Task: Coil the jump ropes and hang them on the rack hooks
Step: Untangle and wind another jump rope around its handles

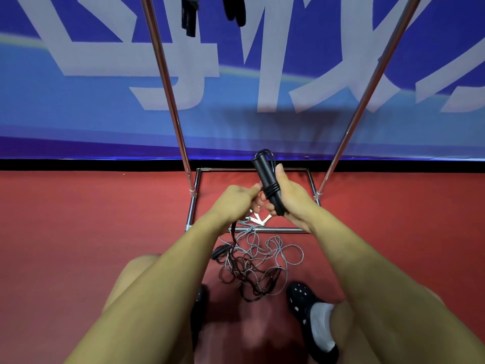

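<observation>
now right hand [286, 195] gripping black rope handles [267, 179], left hand [236, 198] pinching cord [271, 187] wrapped round them.

Red floor [78, 219] lying from 9 to 3 o'clock; blue banner [78, 114] with pale lettering spanning 12 o'clock.

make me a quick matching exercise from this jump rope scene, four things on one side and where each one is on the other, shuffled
Things:
1. black handles
2. grey rope
3. white handles
4. dark handles

Places:
A. hanging at the top of the rack
B. loose tangle on the red floor
C. gripped in the right hand, cord wound round them
D. on the floor by the rack's base bar, just under the hands

Pairs: 1-C, 2-B, 3-D, 4-A
</observation>
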`<action>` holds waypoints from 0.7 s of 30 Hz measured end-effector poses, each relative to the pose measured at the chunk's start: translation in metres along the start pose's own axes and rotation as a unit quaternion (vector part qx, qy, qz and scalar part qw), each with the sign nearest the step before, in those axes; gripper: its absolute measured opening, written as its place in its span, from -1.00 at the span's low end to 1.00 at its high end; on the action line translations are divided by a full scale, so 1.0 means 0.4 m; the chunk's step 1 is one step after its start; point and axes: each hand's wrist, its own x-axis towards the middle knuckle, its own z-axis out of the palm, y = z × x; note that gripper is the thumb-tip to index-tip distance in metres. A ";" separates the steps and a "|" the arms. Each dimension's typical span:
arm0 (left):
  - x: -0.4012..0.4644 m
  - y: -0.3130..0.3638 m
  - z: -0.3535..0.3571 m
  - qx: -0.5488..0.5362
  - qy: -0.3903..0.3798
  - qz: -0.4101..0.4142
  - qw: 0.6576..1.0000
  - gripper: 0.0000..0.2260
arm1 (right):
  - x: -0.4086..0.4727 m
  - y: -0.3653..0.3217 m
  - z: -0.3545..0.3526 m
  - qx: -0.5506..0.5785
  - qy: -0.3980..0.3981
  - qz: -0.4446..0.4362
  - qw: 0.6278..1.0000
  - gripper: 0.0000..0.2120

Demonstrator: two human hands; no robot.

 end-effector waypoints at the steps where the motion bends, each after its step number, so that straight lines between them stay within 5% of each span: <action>1: 0.005 -0.003 -0.001 -0.013 -0.013 -0.011 1.000 -0.64 | 0.002 0.000 -0.009 0.015 -0.001 0.011 1.000 -0.40; 10: -0.005 0.013 -0.039 -0.155 -0.142 -0.095 0.973 -0.81 | 0.007 -0.018 -0.045 0.092 -0.038 0.023 0.995 -0.53; 16: -0.030 0.033 -0.019 -0.244 -0.212 -0.010 0.946 -0.88 | -0.018 -0.061 -0.056 0.153 -0.096 -0.028 0.983 -0.53; 21: -0.050 0.032 0.014 -0.284 -0.286 -0.040 0.914 -0.50 | -0.033 -0.093 -0.054 0.240 -0.136 -0.071 0.959 -0.56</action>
